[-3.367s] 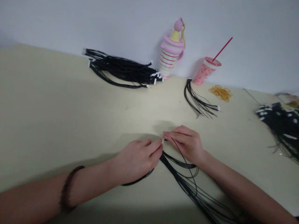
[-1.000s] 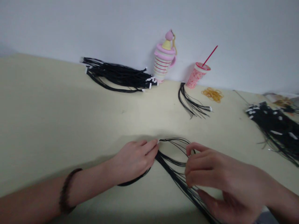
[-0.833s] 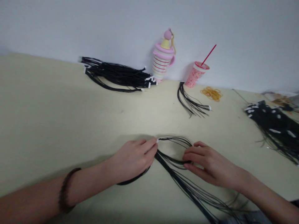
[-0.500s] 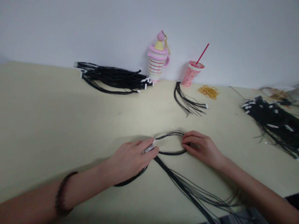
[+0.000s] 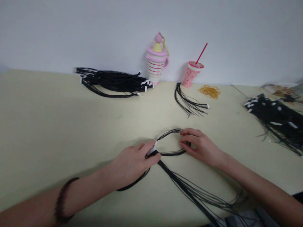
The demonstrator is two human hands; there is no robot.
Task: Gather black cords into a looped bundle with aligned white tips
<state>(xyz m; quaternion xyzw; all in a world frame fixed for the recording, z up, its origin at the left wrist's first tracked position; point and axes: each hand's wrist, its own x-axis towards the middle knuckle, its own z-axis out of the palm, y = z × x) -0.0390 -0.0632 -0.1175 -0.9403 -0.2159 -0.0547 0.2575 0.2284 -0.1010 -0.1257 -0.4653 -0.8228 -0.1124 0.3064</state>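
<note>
My left hand is closed on a black wire harness at its white connectors, thumb and fingertips pinching around them. From there a loop of thin black wires curves to the right. My right hand has its fingers bent around the far side of that loop, just above the table. The harness's long loose wires fan out toward the lower right, under my right forearm. Another black stretch of it curves below my left hand, partly hidden by the palm.
A pile of black harnesses lies at the back left, beside a striped pink cup. A pink tumbler with a straw, a small harness and yellow rubber bands are right of it. More harnesses lie at far right.
My right hand has shifted slightly left and up along the loop, which now looks rounder. My left fingers have moved a little at the connectors, showing more black there. The view has shifted slightly.
</note>
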